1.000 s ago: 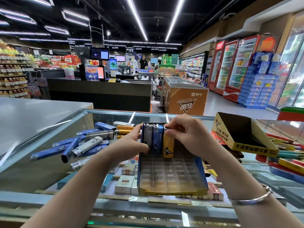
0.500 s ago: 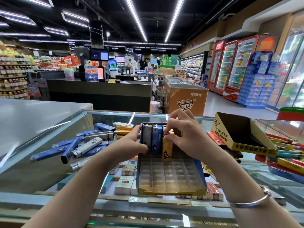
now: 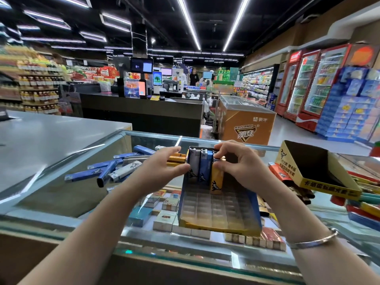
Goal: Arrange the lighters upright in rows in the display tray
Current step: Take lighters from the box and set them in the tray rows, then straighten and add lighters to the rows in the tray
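Note:
The display tray (image 3: 218, 228) lies on the glass counter, its clear slotted insert mostly bare. At its far row stand a grey lighter (image 3: 194, 164), a blue lighter (image 3: 204, 167) and an orange lighter (image 3: 216, 179). My right hand (image 3: 240, 165) pinches the top of the orange lighter, thumb on its front face. My left hand (image 3: 162, 169) holds the tray's left far corner, thumb against the grey lighter. A pile of loose blue, grey and orange lighters (image 3: 115, 169) lies on the glass to the left.
An empty yellow-and-black carton (image 3: 320, 173) sits tilted at the right, over red, green and yellow lighters (image 3: 366, 204). Cigarette packs (image 3: 164, 210) show under the glass. A grey countertop (image 3: 51, 132) lies at the left. Shop aisles and coolers stand beyond.
My right hand has pushed the orange lighter lower into its slot beside the blue one and shifted its fingers onto its top. The left hand stays at the tray's corner.

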Demonstrator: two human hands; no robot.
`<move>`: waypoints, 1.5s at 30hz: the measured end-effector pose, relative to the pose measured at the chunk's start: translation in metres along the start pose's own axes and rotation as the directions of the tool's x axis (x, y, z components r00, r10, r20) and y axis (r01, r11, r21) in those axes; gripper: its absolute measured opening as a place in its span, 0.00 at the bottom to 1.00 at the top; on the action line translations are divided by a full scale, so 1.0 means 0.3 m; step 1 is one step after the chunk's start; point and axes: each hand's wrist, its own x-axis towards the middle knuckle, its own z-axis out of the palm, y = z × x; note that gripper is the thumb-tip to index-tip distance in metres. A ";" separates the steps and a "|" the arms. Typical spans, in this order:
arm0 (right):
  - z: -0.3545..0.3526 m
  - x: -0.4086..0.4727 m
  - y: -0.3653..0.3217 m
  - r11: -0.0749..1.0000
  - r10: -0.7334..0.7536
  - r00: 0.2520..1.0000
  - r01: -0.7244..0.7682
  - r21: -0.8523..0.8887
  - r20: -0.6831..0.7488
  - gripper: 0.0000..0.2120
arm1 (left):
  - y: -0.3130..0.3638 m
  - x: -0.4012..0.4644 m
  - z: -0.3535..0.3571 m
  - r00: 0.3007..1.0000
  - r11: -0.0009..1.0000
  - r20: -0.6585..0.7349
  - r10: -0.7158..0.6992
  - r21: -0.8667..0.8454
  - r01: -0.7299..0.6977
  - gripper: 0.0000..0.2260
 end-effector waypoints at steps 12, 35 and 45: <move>0.038 -0.004 0.009 0.996 -0.067 0.994 0.060 -0.072 -0.090 0.04 | -0.191 -0.054 -0.111 0.942 0.835 0.148 -0.300 0.518 0.184 0.39; 0.035 -0.002 0.008 0.993 -0.065 0.993 0.055 -0.101 -0.097 0.06 | -0.166 0.011 -0.171 0.826 0.800 0.372 -0.423 0.581 0.148 0.32; 0.031 -0.004 0.007 0.992 -0.051 0.996 0.042 -0.120 -0.080 0.06 | -0.166 0.039 -0.104 0.932 0.923 0.146 -0.332 0.256 0.289 0.17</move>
